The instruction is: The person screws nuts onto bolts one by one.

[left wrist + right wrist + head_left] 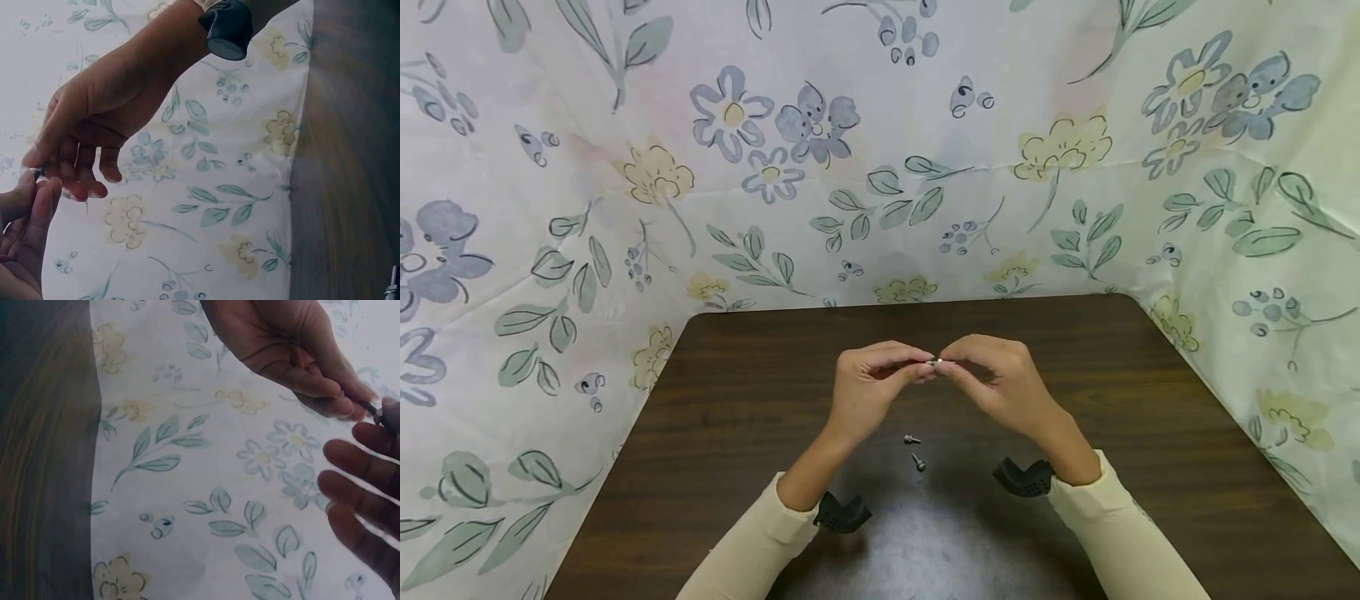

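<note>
Above the table, my left hand (867, 387) and right hand (1000, 375) meet fingertip to fingertip. Between them is a small dark metal bolt (378, 415) with a brighter nut-like part, mostly covered by the fingers. Thumb and index finger of each hand pinch it from opposite sides. In the left wrist view, the right hand's (94, 119) other fingers hang loosely bent. Two more small metal bolts lie on the table below the hands: one bolt (912, 439) points right, the other bolt (919, 462) lies slanted, nearer to me.
The dark wooden table (737, 467) spreads beneath both arms. A floral cloth (880, 167) stands behind the table and along its sides. Black wrist-camera mounts (842, 514) sit at both cuffs.
</note>
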Demonstrator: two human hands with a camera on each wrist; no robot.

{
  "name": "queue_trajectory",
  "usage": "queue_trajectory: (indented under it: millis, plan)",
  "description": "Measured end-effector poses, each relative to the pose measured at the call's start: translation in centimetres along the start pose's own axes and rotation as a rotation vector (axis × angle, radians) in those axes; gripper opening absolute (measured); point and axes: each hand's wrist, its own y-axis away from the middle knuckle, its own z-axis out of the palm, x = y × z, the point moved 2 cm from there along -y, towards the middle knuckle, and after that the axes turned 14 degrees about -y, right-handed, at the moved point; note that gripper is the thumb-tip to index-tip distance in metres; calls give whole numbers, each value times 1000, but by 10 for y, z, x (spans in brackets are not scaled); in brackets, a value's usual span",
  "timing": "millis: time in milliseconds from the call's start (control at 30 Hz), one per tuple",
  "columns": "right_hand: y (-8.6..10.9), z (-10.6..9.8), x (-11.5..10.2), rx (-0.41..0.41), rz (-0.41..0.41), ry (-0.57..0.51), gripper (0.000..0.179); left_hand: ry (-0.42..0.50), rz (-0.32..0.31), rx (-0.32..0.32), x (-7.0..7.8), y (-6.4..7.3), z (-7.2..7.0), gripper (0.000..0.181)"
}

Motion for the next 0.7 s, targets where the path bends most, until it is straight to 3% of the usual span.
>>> queue_trajectory:
  millis: [267, 500, 700]
  plan:
    - [1, -1, -1, 16, 83, 40, 27, -6, 4, 13, 0, -1, -1, 11]
    - [-1, -3, -1, 5, -22, 21, 17, -7, -2, 20, -1, -1, -2, 11]
    - [-2, -1, -2, -2, -23, 12, 14, -9, -4, 15, -1, -1, -1, 12]
